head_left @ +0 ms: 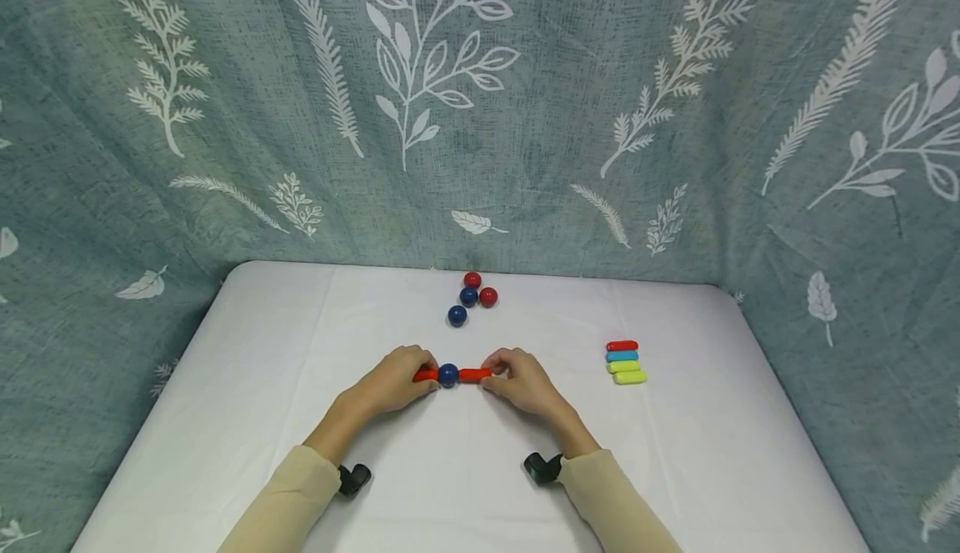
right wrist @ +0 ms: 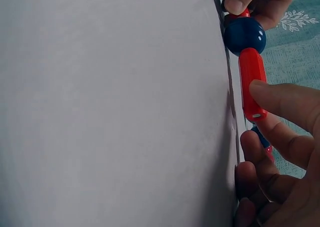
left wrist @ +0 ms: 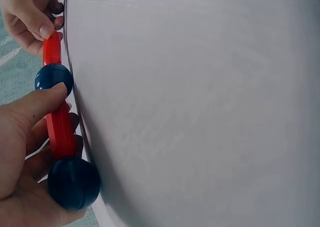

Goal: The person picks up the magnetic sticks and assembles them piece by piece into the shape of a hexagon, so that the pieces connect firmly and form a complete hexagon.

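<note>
My left hand (head_left: 397,379) grips a red rod (left wrist: 61,132) that has a dark blue ball at each end. The thumb lies against the joint with the inner ball (head_left: 448,375); the outer ball (left wrist: 74,183) rests by the palm and is hidden in the head view. From the other side my right hand (head_left: 525,382) pinches a second red rod (right wrist: 252,79) between thumb and forefinger. This rod's far end touches the inner ball, so the pieces form one roughly straight line. Its near end is bare in the right wrist view.
Beyond the hands lie two red balls (head_left: 488,297) and two blue balls (head_left: 457,315). To the right is a row of rods: one red rod (head_left: 622,346), one blue rod (head_left: 622,356) and two yellow-green rods (head_left: 630,377). A patterned curtain (head_left: 525,119) hangs behind the white table (head_left: 225,419).
</note>
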Demonstrator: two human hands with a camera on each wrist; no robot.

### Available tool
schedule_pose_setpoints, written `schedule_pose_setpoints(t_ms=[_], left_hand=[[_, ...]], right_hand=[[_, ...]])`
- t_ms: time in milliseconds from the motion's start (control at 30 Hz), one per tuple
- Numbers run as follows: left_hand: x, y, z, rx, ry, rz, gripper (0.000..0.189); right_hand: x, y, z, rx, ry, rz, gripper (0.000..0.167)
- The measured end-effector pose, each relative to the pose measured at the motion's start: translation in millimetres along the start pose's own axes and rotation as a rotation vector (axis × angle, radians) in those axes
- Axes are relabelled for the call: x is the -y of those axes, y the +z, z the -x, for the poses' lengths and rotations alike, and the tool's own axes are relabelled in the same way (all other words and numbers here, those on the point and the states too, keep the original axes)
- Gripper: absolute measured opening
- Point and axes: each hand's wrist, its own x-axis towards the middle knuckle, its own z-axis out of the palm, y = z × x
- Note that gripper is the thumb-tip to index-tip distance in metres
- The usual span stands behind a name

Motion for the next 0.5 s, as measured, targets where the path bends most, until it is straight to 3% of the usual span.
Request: schedule_pose_setpoints(t_ms=[233, 500], left_hand=[[-1.5, 1.0, 0.4, 0.003, -0.019, -0.020, 0.022], [-14.1, -1.0, 3.7, -0.014, 0.002, -0.101, 0.044]], right_hand=[[-0.3, 2.0, 0.4, 0.007, 0.000, -0.007, 0.015], [2.6, 4.9, 1.4, 0.022, 0.016, -0.033, 0.016]])
